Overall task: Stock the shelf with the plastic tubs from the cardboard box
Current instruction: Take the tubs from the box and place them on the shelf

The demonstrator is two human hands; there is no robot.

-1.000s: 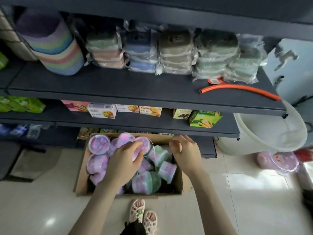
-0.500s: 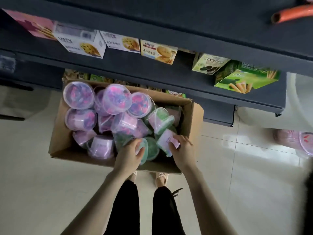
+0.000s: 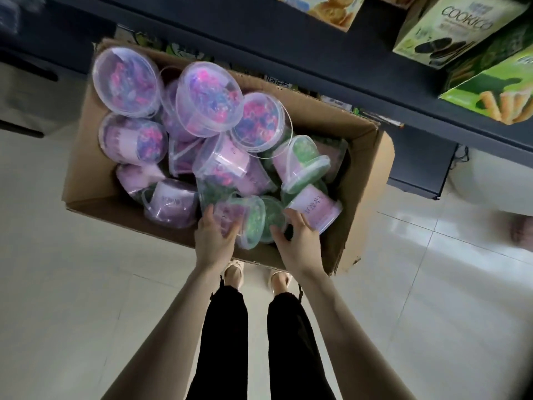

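Observation:
A cardboard box (image 3: 86,168) stands on the floor, filled with several clear plastic tubs holding purple-pink or green contents, such as a lidded purple tub (image 3: 209,98). Most lie tilted or on their sides. At the box's near edge my left hand (image 3: 215,241) grips a green-filled tub (image 3: 251,223) lying on its side. Just to the right, my right hand (image 3: 297,243) is spread, its fingertips touching a pink-labelled tub (image 3: 315,207) and its thumb near the green tub's lid. The dark shelf (image 3: 288,56) runs above the box.
Biscuit boxes stand on the shelf at the upper right, a Cookico box (image 3: 450,27) and a green stick-biscuit box (image 3: 490,90). My legs and sandalled feet (image 3: 235,272) are right behind the box. Pale tiled floor (image 3: 86,298) surrounds it.
The view has dropped and closed in on the box. Both hands moved from the tubs at the back to the box's near edge; the left hand now grips the green tub.

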